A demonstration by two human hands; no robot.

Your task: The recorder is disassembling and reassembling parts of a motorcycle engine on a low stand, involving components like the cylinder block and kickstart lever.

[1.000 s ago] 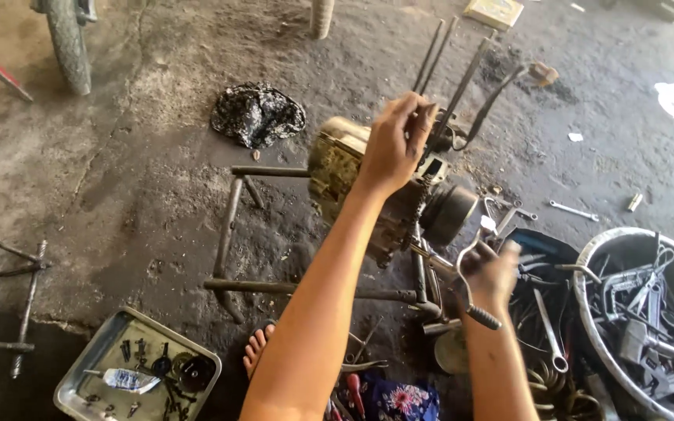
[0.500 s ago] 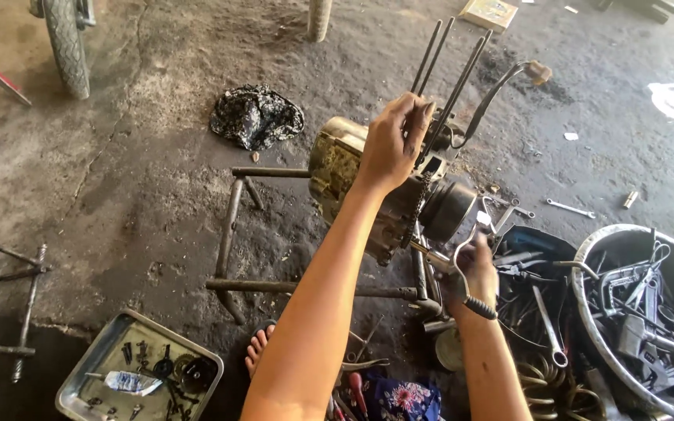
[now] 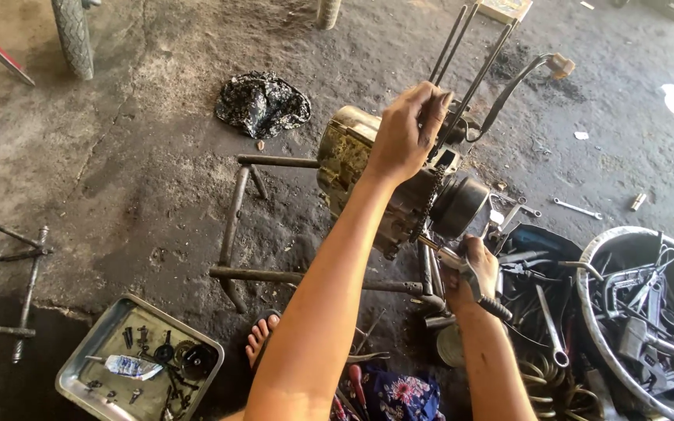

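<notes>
Left hand [image 3: 406,134] closed on top of the grimy metal engine block [image 3: 368,183], gripping near its long steel studs [image 3: 462,58]; the engine sits on a rusty tube stand [image 3: 274,234] on the concrete floor. Right hand [image 3: 471,273] closed around a black-handled tool [image 3: 477,284], its tip at the engine's lower side. Round metal basin of tools [image 3: 641,312] right, metal parts tray [image 3: 138,359] bottom left.

Left arm stretched forward, left hand [image 3: 403,136] raised high, fingers curled and pinched together at the tips. Right hand [image 3: 470,273] lower, near the body, fist closed, forearm bent in. Hands well apart.
</notes>
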